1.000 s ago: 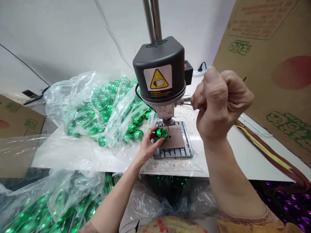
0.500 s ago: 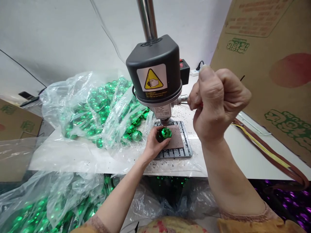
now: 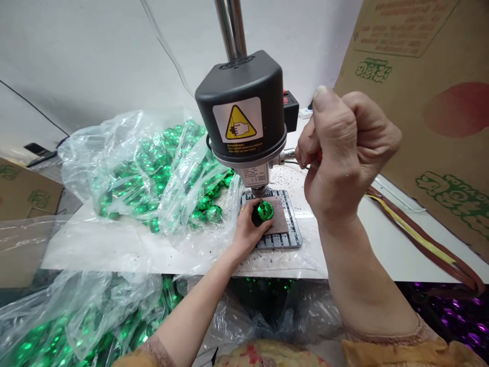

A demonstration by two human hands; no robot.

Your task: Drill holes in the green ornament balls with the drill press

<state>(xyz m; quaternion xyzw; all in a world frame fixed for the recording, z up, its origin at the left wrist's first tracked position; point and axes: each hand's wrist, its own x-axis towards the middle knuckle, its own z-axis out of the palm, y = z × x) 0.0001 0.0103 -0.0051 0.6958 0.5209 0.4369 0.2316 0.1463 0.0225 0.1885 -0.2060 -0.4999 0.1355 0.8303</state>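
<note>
Below the chuck of a black-topped drill press (image 3: pixel 240 112), a shiny green faceted ball (image 3: pixel 265 210) rests on a brown board (image 3: pixel 280 219). My left hand (image 3: pixel 248 227) grips the ball between thumb and fingers from its left side. The thin drill bit reaches down to the top of the ball; whether it has gone in I cannot tell. At the right of the machine, my right hand (image 3: pixel 344 153) is closed in a fist around the feed lever (image 3: pixel 287 155), most of which is hidden by the fingers.
The board lies on a slotted metal base plate (image 3: pixel 296 234) scattered with dark shavings. Left of it, a clear plastic bag (image 3: pixel 99 148) of green balls covers the white table (image 3: pixel 99 250). A cardboard box (image 3: pixel 412 117) stands at right, near brown and yellow straps (image 3: pixel 416 224). Purple balls (image 3: pixel 454 316) are below.
My left hand and the green ball have shifted slightly right, under the bit. My right fist has risen a little, still on the lever.
</note>
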